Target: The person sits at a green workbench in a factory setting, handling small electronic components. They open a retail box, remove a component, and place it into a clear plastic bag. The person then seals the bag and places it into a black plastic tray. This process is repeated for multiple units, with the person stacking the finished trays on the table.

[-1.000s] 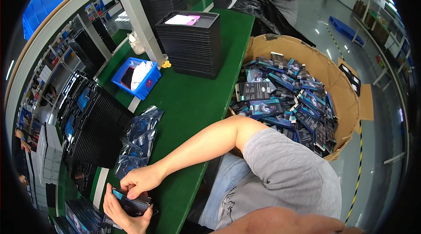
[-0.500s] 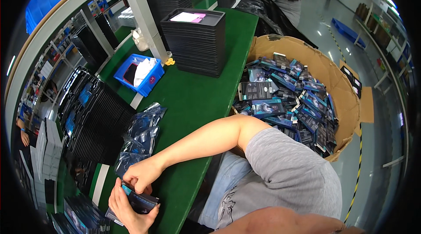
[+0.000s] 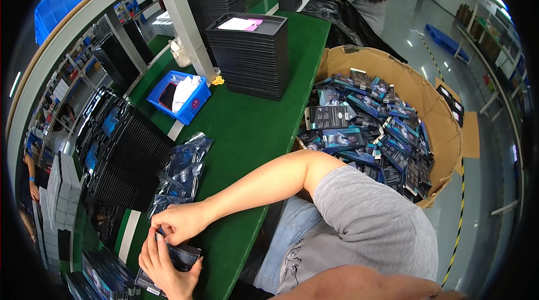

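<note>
While the left-hand grip [image 3: 168,266] is closed on a small dark box [image 3: 184,256], with fingers on one side and thumb on the other, the right-hand grip [image 3: 181,224] bends over the box's far end. Its fingers are curled and close together, but I cannot tell if they pinch a flap or something else, because the hand hides that spot. The box is at the near left, over the green surface [image 3: 241,137].

I think the step in hand is finger work at that end; whether it is being opened or closed does not show. The next move seems to call for a firm left-hand grip that does not squash the box, and small, soft pushes or pulls from the right-hand grip.

Just left of the hands are more flat boxes [image 3: 104,277], close together. A bit farther lie shiny plastic bags [image 3: 185,171], and left of them is a big stack of black trays [image 3: 129,148]. Off to the right, a brown carton [image 3: 446,131] holds a messy heap of boxes [image 3: 339,138]. Farther along the surface, a blue tub [image 3: 193,112] has a white cloth [image 3: 185,92] in it. Past it, to the right, another tray stack [image 3: 247,64] has paper [image 3: 236,23] on top. Farthest of these is a person in grey [image 3: 362,5].
</note>
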`<state>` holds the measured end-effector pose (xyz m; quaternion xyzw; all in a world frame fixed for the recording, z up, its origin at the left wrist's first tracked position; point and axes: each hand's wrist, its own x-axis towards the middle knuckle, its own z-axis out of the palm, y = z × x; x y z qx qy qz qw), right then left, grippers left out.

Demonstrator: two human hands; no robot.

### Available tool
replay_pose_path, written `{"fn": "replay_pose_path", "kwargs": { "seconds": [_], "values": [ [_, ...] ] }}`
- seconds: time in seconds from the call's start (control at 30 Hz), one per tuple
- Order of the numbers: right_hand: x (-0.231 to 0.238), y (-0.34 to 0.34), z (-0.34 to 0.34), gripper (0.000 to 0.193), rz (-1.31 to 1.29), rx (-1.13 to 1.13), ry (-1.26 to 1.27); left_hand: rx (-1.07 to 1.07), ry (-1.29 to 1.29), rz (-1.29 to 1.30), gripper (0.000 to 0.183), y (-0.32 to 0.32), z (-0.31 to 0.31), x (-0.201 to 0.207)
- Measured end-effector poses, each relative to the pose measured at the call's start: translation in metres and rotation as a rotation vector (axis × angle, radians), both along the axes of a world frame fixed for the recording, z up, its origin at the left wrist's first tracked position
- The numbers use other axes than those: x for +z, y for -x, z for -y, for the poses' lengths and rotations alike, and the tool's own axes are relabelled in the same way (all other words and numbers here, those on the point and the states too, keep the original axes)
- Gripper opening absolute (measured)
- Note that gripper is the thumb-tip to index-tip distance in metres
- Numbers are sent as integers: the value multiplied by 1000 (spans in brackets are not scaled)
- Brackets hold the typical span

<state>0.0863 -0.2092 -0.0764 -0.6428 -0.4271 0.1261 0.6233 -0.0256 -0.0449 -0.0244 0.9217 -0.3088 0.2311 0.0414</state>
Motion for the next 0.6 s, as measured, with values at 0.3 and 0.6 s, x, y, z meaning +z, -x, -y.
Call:
{"fn": "replay_pose_path", "kwargs": {
  "seconds": [0.3, 0.6],
  "values": [
    [12, 2, 11, 34, 56, -27, 141, -41, 17, -50, 116, -3, 0, -5],
    [19, 7, 7, 34, -158, 39, -99, 8, 52, -7, 112, -2, -2, 1]
  ]
}}
